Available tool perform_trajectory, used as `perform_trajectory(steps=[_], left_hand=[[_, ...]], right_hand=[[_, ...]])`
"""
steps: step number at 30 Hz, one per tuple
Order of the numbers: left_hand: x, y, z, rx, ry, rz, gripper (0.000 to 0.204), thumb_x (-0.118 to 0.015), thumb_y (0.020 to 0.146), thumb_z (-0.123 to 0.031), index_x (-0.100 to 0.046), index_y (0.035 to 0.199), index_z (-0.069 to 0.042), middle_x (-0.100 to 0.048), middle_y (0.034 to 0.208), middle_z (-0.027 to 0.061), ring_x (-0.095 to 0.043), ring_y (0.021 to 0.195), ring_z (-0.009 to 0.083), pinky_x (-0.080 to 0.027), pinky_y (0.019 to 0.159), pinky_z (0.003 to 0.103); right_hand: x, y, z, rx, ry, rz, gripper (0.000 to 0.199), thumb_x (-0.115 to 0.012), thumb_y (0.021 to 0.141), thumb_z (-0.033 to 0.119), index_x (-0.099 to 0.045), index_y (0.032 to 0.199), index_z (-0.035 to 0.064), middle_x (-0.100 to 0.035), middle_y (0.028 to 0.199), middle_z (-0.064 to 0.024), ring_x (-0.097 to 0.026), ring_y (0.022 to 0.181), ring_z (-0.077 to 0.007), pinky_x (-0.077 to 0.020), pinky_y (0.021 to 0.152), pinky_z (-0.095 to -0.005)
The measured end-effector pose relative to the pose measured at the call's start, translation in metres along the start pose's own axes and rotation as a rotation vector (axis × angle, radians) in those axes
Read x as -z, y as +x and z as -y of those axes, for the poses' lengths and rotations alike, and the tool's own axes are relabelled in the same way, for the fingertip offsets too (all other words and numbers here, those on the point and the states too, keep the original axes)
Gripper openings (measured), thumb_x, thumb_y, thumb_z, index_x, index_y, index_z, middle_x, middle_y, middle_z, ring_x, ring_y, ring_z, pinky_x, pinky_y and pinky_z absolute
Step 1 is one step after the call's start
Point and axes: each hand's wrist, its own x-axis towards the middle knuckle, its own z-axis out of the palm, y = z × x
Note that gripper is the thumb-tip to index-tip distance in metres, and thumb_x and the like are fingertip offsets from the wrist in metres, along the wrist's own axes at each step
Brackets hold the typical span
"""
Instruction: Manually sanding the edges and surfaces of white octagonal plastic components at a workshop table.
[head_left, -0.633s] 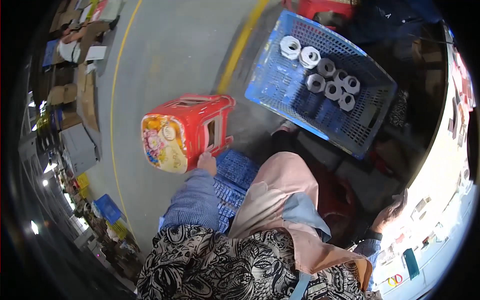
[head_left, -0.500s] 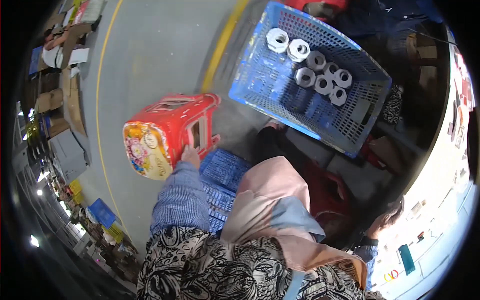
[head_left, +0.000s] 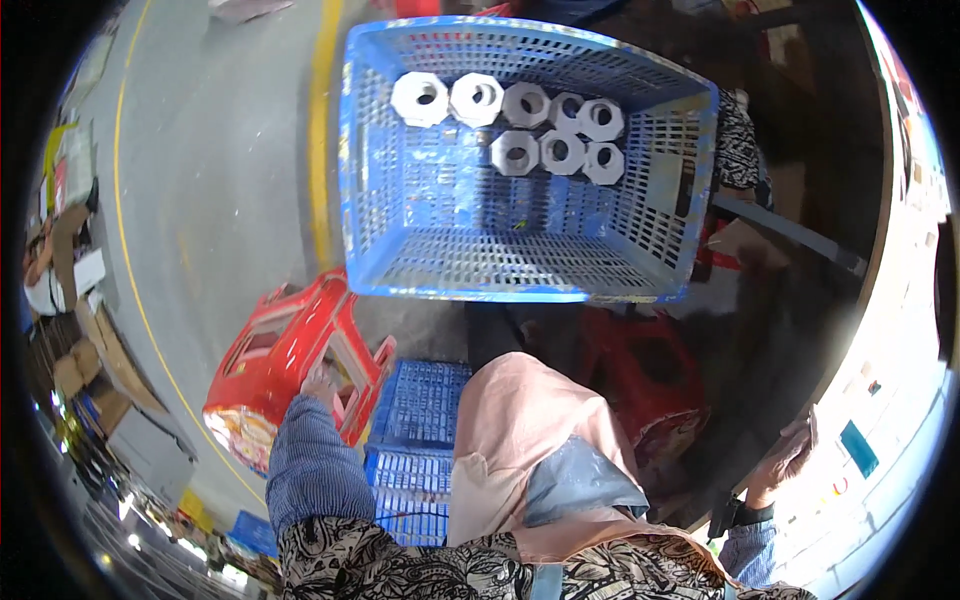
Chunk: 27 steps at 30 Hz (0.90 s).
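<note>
My left hand (head_left: 320, 386), in a blue knitted sleeve, grips the leg edge of a red plastic stool (head_left: 270, 365) that lies tipped on its side on the grey floor at my lower left. My right hand (head_left: 788, 458), with a dark watch at the wrist, is far out at the lower right by the edge of a pale work surface (head_left: 900, 400); its fingers look curled, and what they touch is unclear. Ahead of my knees stands a big blue perforated basket (head_left: 400, 270) with several white hexagonal rings (head_left: 545, 150) along its far side.
A blue slatted crate (head_left: 420, 430) sits under my left arm, and another red stool (head_left: 650, 385) is in shadow to the right. Yellow floor lines (head_left: 322, 150) run past the basket. Cardboard boxes and clutter (head_left: 80, 340) line the far left.
The view has swung towards the blue basket, which now fills the upper middle. The red stool, still under my left hand, has shifted lower left and tipped further over.
</note>
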Motion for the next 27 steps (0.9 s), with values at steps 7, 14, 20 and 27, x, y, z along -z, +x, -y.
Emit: perform_trajectory(steps=[7,14,20,27], left_hand=[[0.071,0.012,0.010,-0.042,-0.118,0.033,0.049,-0.042,0.091,-0.034,-0.056,0.132,-0.009,-0.055,0.135,0.0055,-0.044,0.123,0.0246,-0.027,0.103,0.039],[0.098,0.049,-0.041,0.017,-0.093,-0.056,0.036,-0.057,0.086,-0.033,-0.070,0.113,-0.012,-0.066,0.113,0.0078,-0.055,0.109,0.0262,-0.037,0.091,0.041],[0.233,0.066,-0.135,-0.178,0.001,0.014,0.032,-0.048,0.090,-0.017,-0.067,0.111,-0.002,-0.063,0.119,0.0161,-0.055,0.121,0.0282,-0.041,0.102,0.041],[0.293,0.056,-0.202,0.243,-0.687,-0.327,0.030,-0.048,0.090,-0.013,-0.061,0.112,0.004,-0.065,0.106,0.0250,-0.063,0.102,0.0388,-0.052,0.086,0.045]], right_hand=[[0.006,-0.012,-0.007,-0.125,-0.096,-0.073,0.036,-0.034,0.106,0.021,-0.054,0.129,0.0007,-0.045,0.075,0.0003,-0.039,0.069,-0.0067,-0.0344,0.066,-0.0211],[0.009,-0.015,-0.008,-0.230,0.167,-0.086,0.035,-0.037,0.105,0.023,-0.057,0.123,0.0011,-0.048,0.079,0.0002,-0.044,0.076,-0.0087,-0.0362,0.072,-0.0246],[0.004,-0.005,0.012,-0.346,0.135,-0.028,0.025,-0.041,0.103,0.016,-0.060,0.109,0.0007,-0.059,0.085,-0.0042,-0.053,0.081,-0.0116,-0.0439,0.078,-0.0260],[-0.007,0.017,0.026,-0.188,0.454,0.039,0.028,-0.043,0.097,-0.001,-0.060,0.119,0.0009,-0.063,0.098,-0.0093,-0.057,0.074,-0.0128,-0.0490,0.072,-0.0264]])
